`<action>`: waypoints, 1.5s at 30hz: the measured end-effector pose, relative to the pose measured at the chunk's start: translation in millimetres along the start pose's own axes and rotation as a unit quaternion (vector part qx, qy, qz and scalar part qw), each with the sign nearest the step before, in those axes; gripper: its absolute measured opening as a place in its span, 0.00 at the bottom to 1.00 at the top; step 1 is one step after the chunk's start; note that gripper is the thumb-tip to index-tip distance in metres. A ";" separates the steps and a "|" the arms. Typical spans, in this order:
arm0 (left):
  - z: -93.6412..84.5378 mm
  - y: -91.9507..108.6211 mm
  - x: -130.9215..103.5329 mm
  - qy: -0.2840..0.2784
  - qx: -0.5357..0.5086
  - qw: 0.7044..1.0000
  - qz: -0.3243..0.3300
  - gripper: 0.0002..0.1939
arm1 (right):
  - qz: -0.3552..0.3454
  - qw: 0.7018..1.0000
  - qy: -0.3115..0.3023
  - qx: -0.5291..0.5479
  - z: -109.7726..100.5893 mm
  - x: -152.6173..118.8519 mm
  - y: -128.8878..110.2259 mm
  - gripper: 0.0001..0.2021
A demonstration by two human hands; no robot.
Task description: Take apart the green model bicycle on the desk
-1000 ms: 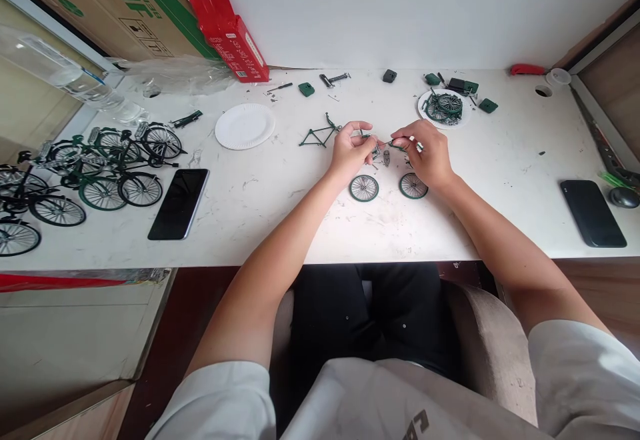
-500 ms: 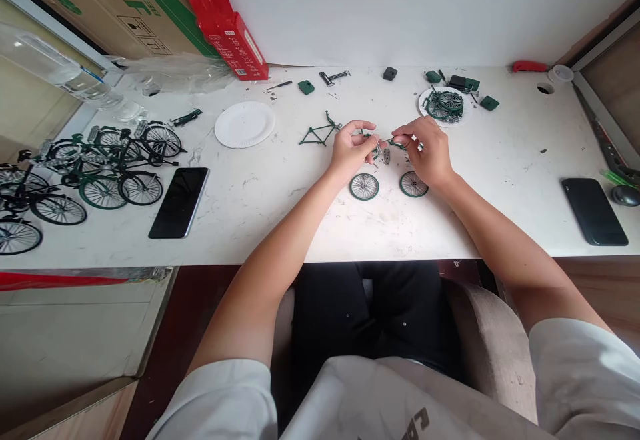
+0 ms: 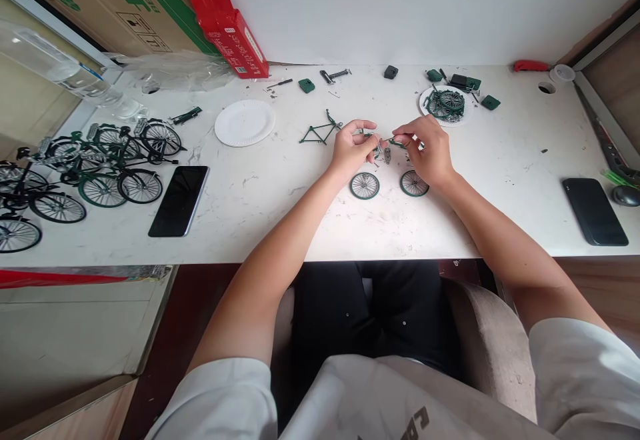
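Observation:
My left hand is closed in a pinch, thumb against fingers, on a small part too tiny to name. Facing it, my right hand pinches a thin piece whose tip reaches toward the left fingertips; its kind is unclear. Just below the fingers lies a small silvery part on the table. Two miniature bicycle wheels with green rims rest flat nearer me: the left wheel under my left hand, the right wheel partly behind my right hand. A green miniature bicycle frame lies left of my left hand.
Assembled model bicycles stand at the left beside a phone. A white paper plate lies behind it. Another plate holds green bicycle parts. A second phone lies at right; a red box stands at the back.
The view has shifted very slightly. Both hands keep the same pinch and place, and nothing on the table has visibly moved.

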State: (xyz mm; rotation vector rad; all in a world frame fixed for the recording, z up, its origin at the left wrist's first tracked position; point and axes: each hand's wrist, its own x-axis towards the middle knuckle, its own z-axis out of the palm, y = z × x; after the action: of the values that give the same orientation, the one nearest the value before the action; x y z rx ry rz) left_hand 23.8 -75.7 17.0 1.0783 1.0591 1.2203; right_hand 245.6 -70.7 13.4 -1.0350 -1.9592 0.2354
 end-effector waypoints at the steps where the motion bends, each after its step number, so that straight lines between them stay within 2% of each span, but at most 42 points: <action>1: 0.0 -0.1 0.2 0.001 -0.001 1.000 -0.002 0.10 | 0.000 1.000 0.000 0.001 0.0 0.1 -0.2 0.14; 9: 2.0 1.8 -0.3 0.006 0.001 1.000 -0.013 0.12 | -0.012 1.000 -0.006 -0.006 -1.0 0.6 1.4 0.14; 18: 2.4 4.7 -2.1 -0.002 -0.007 1.000 -0.013 0.09 | -0.006 1.000 0.002 -0.006 -0.4 0.5 -1.0 0.14; 24: 0.3 -1.9 1.1 -0.005 -0.012 1.000 -0.003 0.11 | -0.020 1.000 -0.003 0.002 1.2 -0.7 2.6 0.17; 32: 3.2 -0.5 -2.1 -0.001 0.002 0.999 0.037 0.12 | -0.039 0.999 -0.010 -0.008 -1.3 0.5 8.2 0.15; 37: 2.7 2.3 -4.8 0.010 0.025 0.998 0.063 0.08 | -0.020 0.998 -0.036 -0.039 -5.1 -0.1 5.6 0.20; 42: 4.9 12.1 -11.4 0.032 0.015 0.998 0.046 0.14 | -0.001 0.998 -0.049 -0.050 -8.7 0.7 -8.7 0.26; 45: 8.1 16.6 -17.0 0.031 0.012 0.998 0.048 0.13 | 0.012 0.997 -0.041 -0.063 -9.4 0.5 -13.5 0.32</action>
State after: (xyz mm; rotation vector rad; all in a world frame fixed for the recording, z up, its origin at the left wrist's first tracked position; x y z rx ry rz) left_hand 28.0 -92.4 35.3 1.1258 1.0824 1.3276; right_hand 245.0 -80.9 26.3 -1.1466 -2.0579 0.1699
